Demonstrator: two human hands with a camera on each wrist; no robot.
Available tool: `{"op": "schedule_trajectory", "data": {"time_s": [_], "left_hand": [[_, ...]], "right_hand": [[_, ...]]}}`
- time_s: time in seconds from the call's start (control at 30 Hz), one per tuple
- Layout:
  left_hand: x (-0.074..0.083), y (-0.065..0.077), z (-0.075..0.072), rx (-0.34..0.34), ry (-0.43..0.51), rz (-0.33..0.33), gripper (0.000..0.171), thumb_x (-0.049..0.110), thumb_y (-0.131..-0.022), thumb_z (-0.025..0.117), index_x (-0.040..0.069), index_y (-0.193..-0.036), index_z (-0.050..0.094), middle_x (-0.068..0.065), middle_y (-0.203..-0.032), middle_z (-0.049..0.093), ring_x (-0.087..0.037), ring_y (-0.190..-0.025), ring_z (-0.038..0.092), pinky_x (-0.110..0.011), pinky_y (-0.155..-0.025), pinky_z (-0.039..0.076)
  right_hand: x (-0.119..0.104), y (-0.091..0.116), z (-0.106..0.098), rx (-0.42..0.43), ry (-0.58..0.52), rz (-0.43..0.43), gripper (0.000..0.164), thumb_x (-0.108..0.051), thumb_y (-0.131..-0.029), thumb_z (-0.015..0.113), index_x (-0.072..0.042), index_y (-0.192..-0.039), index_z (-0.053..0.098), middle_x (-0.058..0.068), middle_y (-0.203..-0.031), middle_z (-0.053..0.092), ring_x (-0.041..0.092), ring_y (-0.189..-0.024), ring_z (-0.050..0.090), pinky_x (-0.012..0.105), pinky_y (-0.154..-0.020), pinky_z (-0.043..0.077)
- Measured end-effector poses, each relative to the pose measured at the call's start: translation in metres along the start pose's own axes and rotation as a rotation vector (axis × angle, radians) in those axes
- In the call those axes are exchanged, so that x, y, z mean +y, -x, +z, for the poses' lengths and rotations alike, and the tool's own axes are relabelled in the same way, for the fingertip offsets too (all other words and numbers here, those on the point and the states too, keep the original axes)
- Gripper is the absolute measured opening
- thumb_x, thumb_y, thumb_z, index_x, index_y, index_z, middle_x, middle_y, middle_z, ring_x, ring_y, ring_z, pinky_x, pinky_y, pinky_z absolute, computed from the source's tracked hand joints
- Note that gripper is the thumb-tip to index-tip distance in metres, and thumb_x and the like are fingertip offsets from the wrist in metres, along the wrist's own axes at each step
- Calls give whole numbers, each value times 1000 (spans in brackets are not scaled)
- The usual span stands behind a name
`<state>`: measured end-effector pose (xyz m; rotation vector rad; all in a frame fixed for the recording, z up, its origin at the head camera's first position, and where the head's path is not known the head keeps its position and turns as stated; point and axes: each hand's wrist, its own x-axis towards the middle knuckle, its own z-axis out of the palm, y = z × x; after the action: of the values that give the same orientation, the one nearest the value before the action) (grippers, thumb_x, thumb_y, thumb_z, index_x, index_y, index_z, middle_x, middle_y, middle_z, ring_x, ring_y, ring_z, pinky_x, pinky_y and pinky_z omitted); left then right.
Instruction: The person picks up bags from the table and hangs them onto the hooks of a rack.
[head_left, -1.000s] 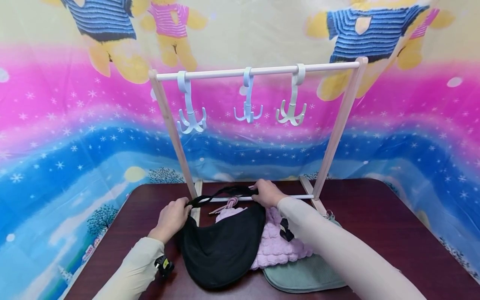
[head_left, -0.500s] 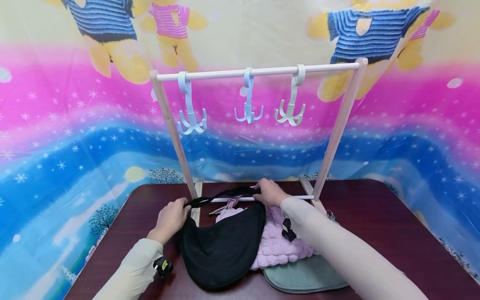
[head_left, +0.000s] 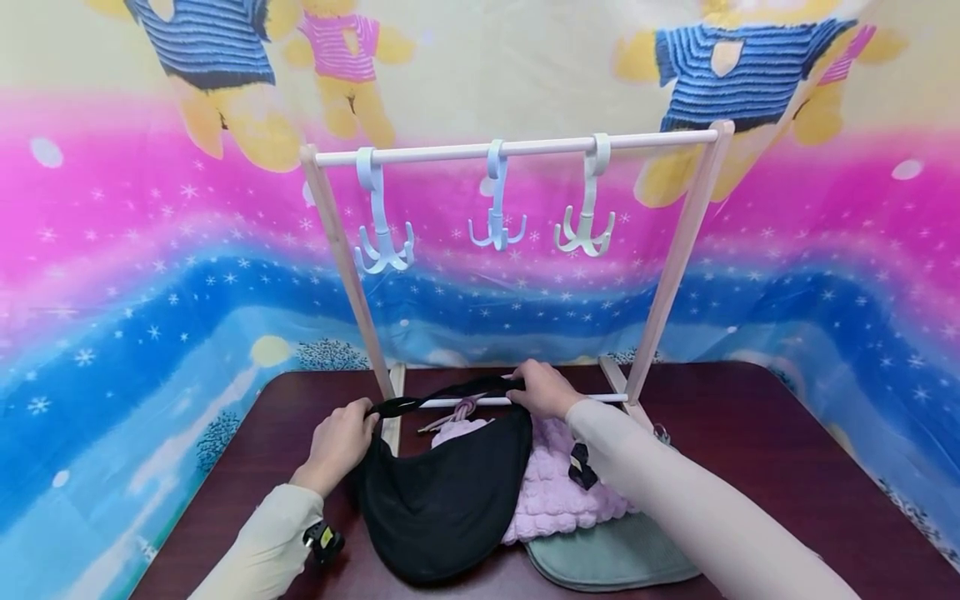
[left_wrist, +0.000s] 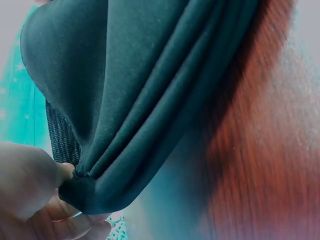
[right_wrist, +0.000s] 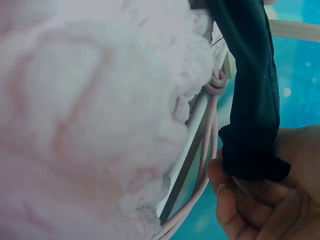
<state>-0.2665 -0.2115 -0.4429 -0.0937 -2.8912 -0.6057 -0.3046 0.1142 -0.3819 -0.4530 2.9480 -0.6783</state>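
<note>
Three bags in front of the rack (head_left: 682, 258), and both my hands on one of them. Black bag (head_left: 446, 500): held before the rack's left half, strap (head_left: 480, 385) side toward the low bar, rounded bottom toward me; whether its lower edge touches the counter (head_left: 750, 450), I cannot tell. Left hand (head_left: 337, 442), in front of the rack's left post: thumb and fingers pinch the gathered corner where strap meets cloth. Right hand (head_left: 546, 389), at the rack's low bar, right of its middle: fingertips pinch the black cloth at the strap's other end. Strap runs between my two hands in a slack, twisted arc before the low bar.

Pink bag (head_left: 555, 492), puffy and quilted, lies before the rack's middle, partly covered by the black one. Its knotted cord (head_left: 465, 408) sits at the low bar. Green bag (head_left: 611, 554): before the rack's right half, nearest me, partly under the pink, partly hidden by my right sleeve (head_left: 675, 492).

Three claw-shaped hooks hang from the rack's top bar: one near the left post (head_left: 384, 250), one about the middle (head_left: 496, 225), one right of that (head_left: 587, 237). Printed cloth (head_left: 150, 333) behind the rack: bears, snowflakes.
</note>
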Motion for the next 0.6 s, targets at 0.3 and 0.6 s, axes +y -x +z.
{"op": "schedule_trajectory", "data": {"time_s": [0.3,0.6], "left_hand": [[1,1,-3,-2,-2,-15,14,20,-102,60,8,-100,68,-5,-78,68,-17,-59,57,-35,-55,42],[3,3,-9,17,0,-21,16,20,-103,59,7,-103,68,-6,-79,69,-18,-60,56,-36,-56,42]], "right_hand": [[2,3,-3,21,-19,-28,34,-17,-97,67,0,-126,68,19,-133,66,32,-114,68,46,-97,54],[3,6,-5,34,-30,-43,31,-17,-98,66,-1,-125,70,18,-132,67,29,-106,71,43,-91,55]]}}
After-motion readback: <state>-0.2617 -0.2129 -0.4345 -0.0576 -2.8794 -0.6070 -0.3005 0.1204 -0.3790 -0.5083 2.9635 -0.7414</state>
